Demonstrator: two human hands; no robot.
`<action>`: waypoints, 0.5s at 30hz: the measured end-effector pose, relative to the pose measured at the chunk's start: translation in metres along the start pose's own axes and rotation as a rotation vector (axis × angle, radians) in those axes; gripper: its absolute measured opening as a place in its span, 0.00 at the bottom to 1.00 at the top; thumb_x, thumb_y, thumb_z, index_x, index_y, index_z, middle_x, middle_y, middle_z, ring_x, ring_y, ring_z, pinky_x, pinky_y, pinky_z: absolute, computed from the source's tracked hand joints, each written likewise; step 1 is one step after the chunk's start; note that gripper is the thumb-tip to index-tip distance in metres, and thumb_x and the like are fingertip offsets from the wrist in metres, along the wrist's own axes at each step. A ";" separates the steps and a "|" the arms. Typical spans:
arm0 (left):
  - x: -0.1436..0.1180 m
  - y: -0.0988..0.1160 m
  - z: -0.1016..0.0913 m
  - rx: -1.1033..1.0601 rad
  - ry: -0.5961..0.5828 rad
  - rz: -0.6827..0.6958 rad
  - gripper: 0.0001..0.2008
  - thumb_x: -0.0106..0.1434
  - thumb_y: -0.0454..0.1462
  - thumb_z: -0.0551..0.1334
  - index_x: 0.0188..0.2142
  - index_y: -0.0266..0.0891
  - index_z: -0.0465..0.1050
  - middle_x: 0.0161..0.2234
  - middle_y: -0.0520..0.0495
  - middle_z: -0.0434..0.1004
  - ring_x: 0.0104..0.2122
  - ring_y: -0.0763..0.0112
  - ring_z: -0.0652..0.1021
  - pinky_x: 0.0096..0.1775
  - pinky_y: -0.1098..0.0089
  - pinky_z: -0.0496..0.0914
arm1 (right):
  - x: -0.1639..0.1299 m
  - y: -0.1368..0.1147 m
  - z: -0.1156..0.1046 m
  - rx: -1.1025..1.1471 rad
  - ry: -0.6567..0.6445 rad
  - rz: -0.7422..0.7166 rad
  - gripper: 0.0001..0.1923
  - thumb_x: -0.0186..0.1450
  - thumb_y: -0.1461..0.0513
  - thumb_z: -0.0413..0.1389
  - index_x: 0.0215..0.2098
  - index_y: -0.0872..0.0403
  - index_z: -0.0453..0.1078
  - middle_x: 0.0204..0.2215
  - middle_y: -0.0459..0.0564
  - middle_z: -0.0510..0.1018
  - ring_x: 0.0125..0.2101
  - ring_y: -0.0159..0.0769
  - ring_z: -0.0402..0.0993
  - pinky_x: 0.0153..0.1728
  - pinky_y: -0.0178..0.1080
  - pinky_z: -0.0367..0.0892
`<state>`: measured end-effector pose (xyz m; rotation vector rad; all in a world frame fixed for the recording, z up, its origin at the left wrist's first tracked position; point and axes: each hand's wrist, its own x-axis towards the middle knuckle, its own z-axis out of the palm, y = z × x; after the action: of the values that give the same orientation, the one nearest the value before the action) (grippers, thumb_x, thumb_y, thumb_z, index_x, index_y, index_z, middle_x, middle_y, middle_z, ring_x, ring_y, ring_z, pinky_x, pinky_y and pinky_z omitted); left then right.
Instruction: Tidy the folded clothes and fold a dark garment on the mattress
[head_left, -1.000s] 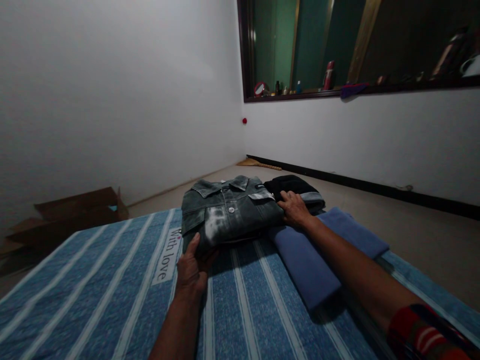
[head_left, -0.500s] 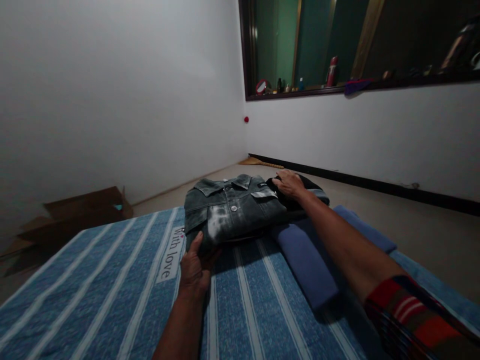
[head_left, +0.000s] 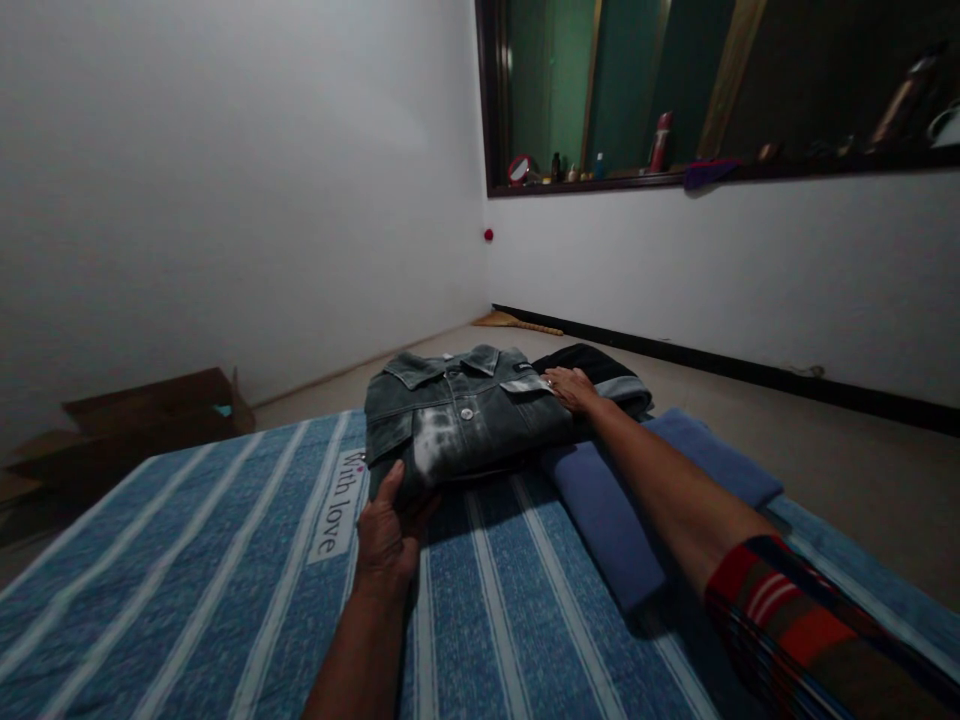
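Observation:
A folded dark grey denim jacket (head_left: 480,425) with faded white patches lies collar-away on the blue striped cover. My left hand (head_left: 388,525) grips its near left corner, thumb on top and fingers partly hidden underneath. At the jacket's right edge rests my right hand (head_left: 574,390), fingers stretched out against the cloth near the chest pocket. A black garment with a grey band (head_left: 611,370) lies just beyond that hand. Under my right forearm is a folded blue cloth (head_left: 604,530).
The striped cover (head_left: 202,590) bears a "With love" label (head_left: 335,510). Open cardboard boxes (head_left: 150,410) stand on the floor at left. A broom (head_left: 514,321) lies by the far corner. Bottles and a red flask (head_left: 661,142) line the window sill.
My right hand has come down and slightly nearer, from over the black garment to the jacket's right edge. The black garment shows more now. My left hand keeps its hold.

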<state>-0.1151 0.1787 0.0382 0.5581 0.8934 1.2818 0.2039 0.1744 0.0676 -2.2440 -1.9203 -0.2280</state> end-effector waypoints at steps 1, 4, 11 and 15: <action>0.000 0.000 0.000 -0.003 0.000 0.001 0.11 0.54 0.35 0.67 0.38 0.42 0.74 0.35 0.51 0.78 0.31 0.67 0.79 0.35 0.63 0.78 | 0.001 0.000 -0.004 0.004 0.001 0.010 0.19 0.68 0.55 0.52 0.54 0.53 0.64 0.56 0.54 0.65 0.54 0.45 0.64 0.53 0.54 0.60; -0.002 0.001 0.001 -0.004 0.009 0.007 0.11 0.54 0.35 0.67 0.38 0.41 0.74 0.35 0.52 0.78 0.29 0.68 0.79 0.34 0.63 0.78 | 0.000 0.001 -0.011 0.004 0.032 0.103 0.24 0.70 0.51 0.43 0.59 0.53 0.60 0.60 0.57 0.61 0.58 0.47 0.56 0.54 0.55 0.55; -0.003 0.001 0.003 0.000 0.016 0.006 0.10 0.55 0.35 0.66 0.38 0.40 0.73 0.34 0.51 0.77 0.29 0.69 0.79 0.34 0.63 0.78 | -0.014 0.005 -0.003 0.008 0.022 0.254 0.28 0.67 0.45 0.43 0.59 0.48 0.61 0.57 0.57 0.65 0.56 0.53 0.57 0.54 0.59 0.49; -0.002 0.001 0.003 -0.010 0.013 0.007 0.10 0.55 0.34 0.66 0.38 0.42 0.73 0.35 0.52 0.77 0.31 0.68 0.79 0.35 0.63 0.78 | -0.022 0.001 -0.012 0.021 0.072 0.256 0.28 0.68 0.46 0.40 0.58 0.51 0.62 0.58 0.56 0.64 0.56 0.47 0.58 0.53 0.51 0.52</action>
<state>-0.1135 0.1775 0.0413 0.5459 0.8955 1.2969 0.2019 0.1506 0.0740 -2.4016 -1.5731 -0.2474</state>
